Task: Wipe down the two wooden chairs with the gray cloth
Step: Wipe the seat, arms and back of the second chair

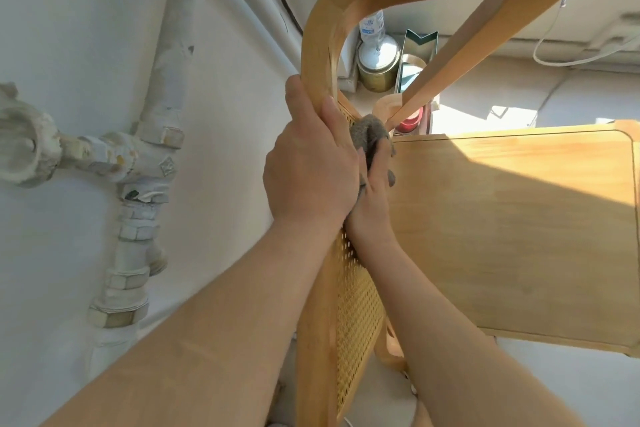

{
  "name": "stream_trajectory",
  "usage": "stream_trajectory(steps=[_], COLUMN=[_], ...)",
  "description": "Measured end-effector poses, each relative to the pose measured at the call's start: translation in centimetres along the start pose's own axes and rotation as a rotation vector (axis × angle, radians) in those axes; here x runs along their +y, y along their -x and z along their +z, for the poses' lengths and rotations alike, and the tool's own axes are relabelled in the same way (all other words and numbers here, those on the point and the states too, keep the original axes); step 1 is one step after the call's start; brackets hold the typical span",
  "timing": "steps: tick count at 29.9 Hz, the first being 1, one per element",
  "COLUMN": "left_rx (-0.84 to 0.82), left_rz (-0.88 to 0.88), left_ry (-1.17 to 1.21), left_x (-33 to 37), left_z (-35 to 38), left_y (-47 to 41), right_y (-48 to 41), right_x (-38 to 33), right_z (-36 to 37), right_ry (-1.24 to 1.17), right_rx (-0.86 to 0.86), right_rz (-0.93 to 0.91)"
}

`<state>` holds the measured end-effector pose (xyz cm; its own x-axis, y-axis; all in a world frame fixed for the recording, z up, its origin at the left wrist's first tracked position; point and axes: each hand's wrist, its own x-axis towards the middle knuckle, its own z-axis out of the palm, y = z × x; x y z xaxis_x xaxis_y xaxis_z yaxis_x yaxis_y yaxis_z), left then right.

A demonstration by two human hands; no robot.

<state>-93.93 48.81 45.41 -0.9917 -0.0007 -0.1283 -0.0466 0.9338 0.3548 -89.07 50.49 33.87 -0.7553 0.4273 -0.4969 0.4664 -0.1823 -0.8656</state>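
- Only one wooden chair (512, 218) is in view. It fills the middle and right of the picture, close to the white wall (225, 114) with its painted pipes (138, 163).
- The left hand (311, 163) is wrapped around the curved back frame (317, 45) of the chair. It grips the wood tight and seems to hold the chair steady.
- The right hand (375, 191) holds the gray cloth (370, 135). The cloth is bunched up in the fingers and sticks out above them.
- The cloth is pressed into the corner where the woven cane back (356, 319) meets the flat wooden seat (519, 236). It is just beside the bottom of a slanted wooden bar (460, 55).
- So the wiping looks like it is under way on this chair, at the back corner of the seat.
- I cannot tell which parts are already clean. The wood looks the same all over, with bright sun on some of it.
- The second chair is not in the picture, so I cannot say if it is done. It may be left to wipe.
- Behind the chair, on the floor, stand a metal can (377, 62) and a plastic bottle (372, 26). They are well apart from the hands and have no part in the job.
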Motion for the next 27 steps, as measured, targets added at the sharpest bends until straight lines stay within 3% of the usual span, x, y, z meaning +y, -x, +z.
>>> stream_trajectory(steps=[3, 5, 10, 13, 15, 16, 19, 22, 24, 27], left_rx=[0.004, 0.010, -0.027, -0.022, -0.025, -0.024, -0.029, -0.022, -0.027, -0.033], left_rz=[0.001, 0.001, -0.016, -0.009, 0.010, 0.017, 0.017, 0.012, 0.004, 0.008], left_ry=[-0.041, -0.048, 0.013, 0.019, 0.014, 0.015, 0.014, -0.002, -0.007, 0.026], left_x=[0.0, 0.0, 0.1, 0.0, -0.2, -0.2, -0.4, -0.2, -0.2, -0.4], left_z=[0.2, 0.2, 0.2, 0.2, 0.3, 0.3, 0.4, 0.4, 0.3, 0.4], left_y=[-0.1, -0.1, 0.0, -0.1, -0.2, -0.2, -0.2, -0.1, -0.2, -0.1], right_y=[-4.7, -5.7, 1.9, 0.3, -3.9, -5.7, -8.7, -7.6, -4.2, 1.8], right_x=[3.4, 4.2, -0.8, 0.2, 3.3, 5.0, 8.0, 5.8, 2.5, -0.5], right_z=[-0.4, 0.2, -0.2, 0.0, 0.2, 0.1, -0.5, -0.4, -0.6, -0.9], right_ry=[0.283, 0.219, 0.106, 0.063, 0.185, 0.189, -0.003, -0.198, -0.145, -0.119], right_rx=[-0.093, -0.083, -0.133, -0.045, -0.002, -0.013, 0.017, 0.069, 0.002, -0.116], right_rz=[0.108, 0.200, -0.238, -0.299, -0.188, -0.043, 0.382, 0.526, 0.305, -0.198])
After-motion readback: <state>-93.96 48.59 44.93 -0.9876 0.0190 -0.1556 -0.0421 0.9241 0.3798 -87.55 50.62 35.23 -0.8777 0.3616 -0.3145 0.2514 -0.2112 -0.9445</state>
